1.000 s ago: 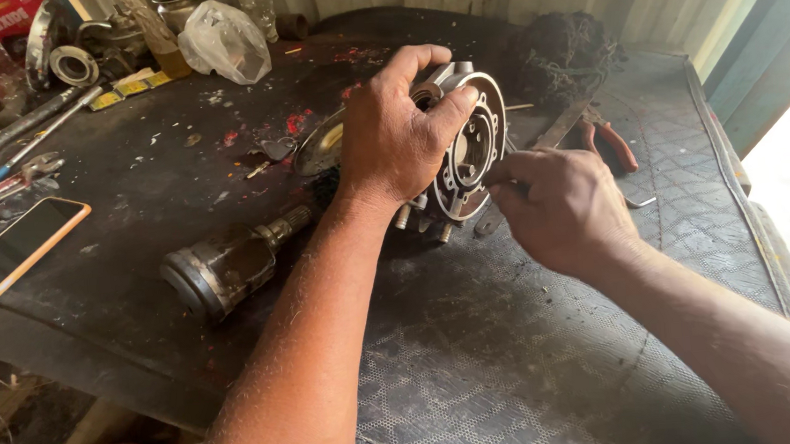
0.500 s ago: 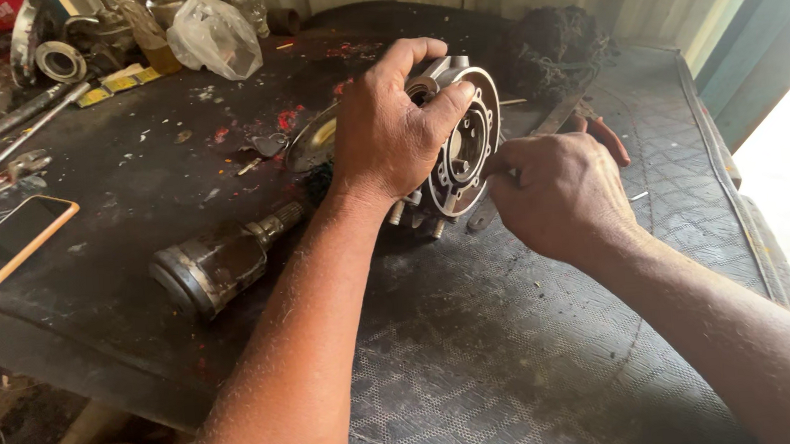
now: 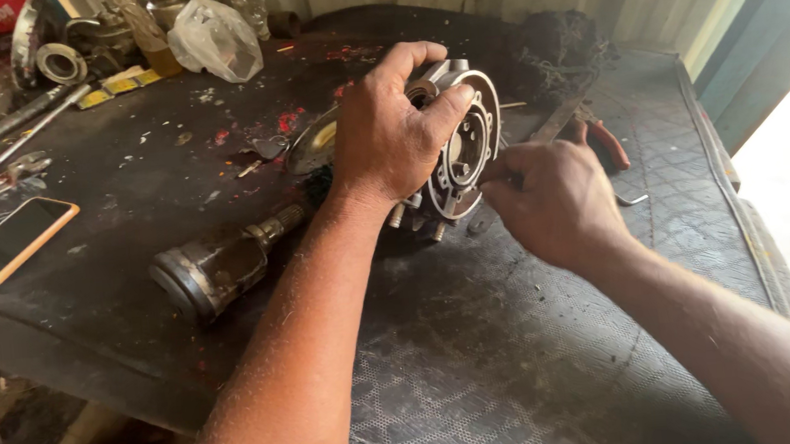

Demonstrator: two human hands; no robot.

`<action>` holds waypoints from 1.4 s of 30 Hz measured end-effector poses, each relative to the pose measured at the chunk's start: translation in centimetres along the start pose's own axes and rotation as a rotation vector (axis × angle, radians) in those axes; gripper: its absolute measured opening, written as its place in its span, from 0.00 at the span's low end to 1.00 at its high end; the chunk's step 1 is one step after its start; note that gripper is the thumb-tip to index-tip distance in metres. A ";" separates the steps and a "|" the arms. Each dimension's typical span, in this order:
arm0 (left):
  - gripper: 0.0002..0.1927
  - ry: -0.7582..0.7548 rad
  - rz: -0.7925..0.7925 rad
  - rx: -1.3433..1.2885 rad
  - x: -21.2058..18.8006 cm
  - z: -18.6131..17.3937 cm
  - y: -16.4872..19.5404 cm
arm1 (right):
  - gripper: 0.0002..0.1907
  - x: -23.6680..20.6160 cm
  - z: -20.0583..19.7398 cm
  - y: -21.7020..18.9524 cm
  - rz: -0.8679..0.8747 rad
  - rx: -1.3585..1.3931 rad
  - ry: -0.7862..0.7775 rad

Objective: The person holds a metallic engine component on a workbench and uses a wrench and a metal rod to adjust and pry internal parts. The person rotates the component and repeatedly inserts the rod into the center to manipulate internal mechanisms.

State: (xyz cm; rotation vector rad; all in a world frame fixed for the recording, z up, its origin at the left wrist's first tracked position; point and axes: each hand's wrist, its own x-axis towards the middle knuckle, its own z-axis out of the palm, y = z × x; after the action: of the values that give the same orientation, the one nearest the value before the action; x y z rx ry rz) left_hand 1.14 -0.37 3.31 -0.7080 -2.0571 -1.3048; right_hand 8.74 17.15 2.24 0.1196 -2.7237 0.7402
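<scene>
Fingers point(image 3: 424, 107) of the left hand point(image 3: 389, 143) clamp over the rim of the hub point(image 3: 465, 151), propped on edge mid-worktop point(image 3: 128, 177), while the right hand point(image 3: 558, 200) pinches at its face; likely heavy, stiff, greasy metal, best gripped by the rim.

Both forearms bare to the frame edge, no sleeves in view. No gloves, no watch, no rings, no wristbands on either side. Left hand point(image 3: 388, 138): broad back, knuckles and tendons stand out, short nails, thumb thick and blunt. Fine hair all along the left forearm, catching the light. Right hand point(image 3: 558, 204): seen from the back, creased knuckles, same fine hair on the forearm behind it. Light dust or grime on fingers; too small to tell more.
</scene>
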 end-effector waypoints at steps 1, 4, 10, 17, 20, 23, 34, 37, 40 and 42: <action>0.25 -0.001 -0.012 0.009 0.0 0.0 0.0 | 0.09 -0.2 0.2 -0.1 -0.017 0.043 -0.006; 0.25 0.017 0.050 0.012 0.0 0.0 0.0 | 0.09 -1.0 0.7 -0.4 -0.075 0.121 0.083; 0.24 -0.035 -0.123 -0.055 0.1 -0.5 0.1 | 0.08 -1.3 0.5 -0.3 -0.387 -0.024 0.216; 0.24 0.001 0.005 -0.072 0.1 -0.4 -0.3 | 0.09 -0.6 0.6 -0.1 -0.111 0.027 0.076; 0.24 0.001 -0.107 -0.088 0.0 -0.4 -0.5 | 0.09 -1.1 0.9 -0.2 -0.079 0.009 0.061; 0.24 0.039 -0.101 -0.065 0.0 -0.5 -0.5 | 0.10 -1.1 0.9 -0.6 -0.039 -0.034 0.061; 0.22 0.053 -0.003 -0.033 0.1 -0.3 -0.7 | 0.10 -1.2 1.1 -0.4 -0.079 0.028 0.086; 0.24 0.028 -0.124 -0.047 0.1 -0.3 -0.6 | 0.09 -0.7 0.8 -0.1 -0.078 -0.051 0.042; 0.22 0.023 -0.061 -0.075 0.1 -0.3 -0.6 | 0.08 -0.5 0.7 0.3 -0.032 -0.039 0.087; 0.22 0.035 -0.022 -0.057 0.1 -0.3 -0.6 | 0.07 -0.7 0.9 0.4 -0.152 -0.024 0.116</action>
State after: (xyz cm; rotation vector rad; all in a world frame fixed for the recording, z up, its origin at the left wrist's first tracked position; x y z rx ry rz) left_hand 0.70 -0.86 3.17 -0.6845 -2.0118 -1.3830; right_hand 9.05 17.01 1.08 0.2668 -2.5785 0.6501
